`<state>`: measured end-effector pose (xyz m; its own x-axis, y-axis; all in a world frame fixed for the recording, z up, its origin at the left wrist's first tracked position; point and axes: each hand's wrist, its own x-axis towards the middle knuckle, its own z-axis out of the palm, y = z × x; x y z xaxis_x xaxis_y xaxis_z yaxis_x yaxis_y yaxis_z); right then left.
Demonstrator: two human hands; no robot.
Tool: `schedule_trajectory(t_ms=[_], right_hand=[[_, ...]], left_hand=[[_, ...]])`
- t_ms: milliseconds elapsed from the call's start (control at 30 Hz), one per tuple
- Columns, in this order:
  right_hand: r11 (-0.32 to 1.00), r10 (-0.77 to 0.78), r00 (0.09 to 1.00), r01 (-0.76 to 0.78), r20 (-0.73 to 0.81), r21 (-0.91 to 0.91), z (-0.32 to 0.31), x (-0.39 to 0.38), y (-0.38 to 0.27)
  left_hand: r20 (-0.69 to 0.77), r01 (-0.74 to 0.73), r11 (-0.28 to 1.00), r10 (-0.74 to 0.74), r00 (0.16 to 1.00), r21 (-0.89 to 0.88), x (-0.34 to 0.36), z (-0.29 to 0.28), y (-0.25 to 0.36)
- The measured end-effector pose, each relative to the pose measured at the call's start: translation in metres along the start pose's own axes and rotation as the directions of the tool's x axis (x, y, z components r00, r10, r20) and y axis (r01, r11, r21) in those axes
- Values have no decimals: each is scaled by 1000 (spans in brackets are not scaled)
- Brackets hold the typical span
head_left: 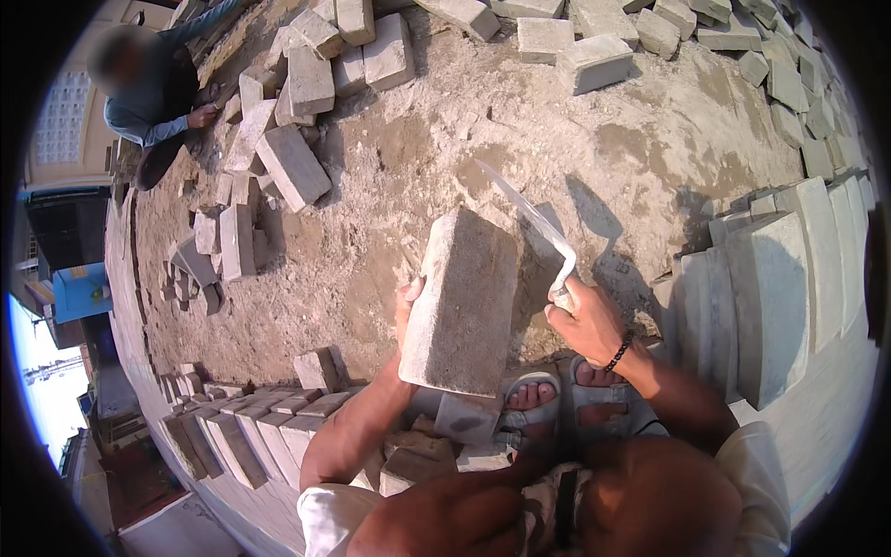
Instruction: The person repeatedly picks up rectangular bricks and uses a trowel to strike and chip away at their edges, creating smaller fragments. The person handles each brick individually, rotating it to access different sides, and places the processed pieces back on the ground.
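Just ahead of the sandals (594,395), over sandy ground (445,148), the left hand (408,304) clasps a block (464,306) along its left side, probably to steady its weight; the right hand (589,320) is wrapped round the handle of a trowel (535,217), blade pointing away, apparently to clear the block.

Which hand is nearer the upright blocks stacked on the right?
Right. The right hand, gripping the trowel, is to the left of the upright blocks and apart from them; the left hand is farther left, holding a single block by its left side.
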<state>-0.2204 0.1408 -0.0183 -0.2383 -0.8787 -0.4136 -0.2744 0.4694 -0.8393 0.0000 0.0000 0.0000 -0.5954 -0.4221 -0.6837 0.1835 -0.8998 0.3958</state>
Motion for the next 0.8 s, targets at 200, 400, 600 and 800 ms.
schedule_trajectory(t_ms=[200, 400, 600, 800], right_hand=[[987, -94, 990, 106, 103, -118, 25, -26, 28], [995, 61, 997, -57, -43, 82, -1, -18, 62], [976, 18, 1000, -17, -6, 218, 13, -21, 71], [978, 14, 997, -30, 77, 208, 21, -21, 60]], left_hand=[[115, 127, 970, -104, 988, -205, 12, -11, 1], [-100, -43, 882, 101, 990, 469, 1, 1, 29], [-1, -190, 657, 279, 960, 729, 1, 2, 36], [-39, -137, 669, 240, 970, 730, 7, -7, 30]])
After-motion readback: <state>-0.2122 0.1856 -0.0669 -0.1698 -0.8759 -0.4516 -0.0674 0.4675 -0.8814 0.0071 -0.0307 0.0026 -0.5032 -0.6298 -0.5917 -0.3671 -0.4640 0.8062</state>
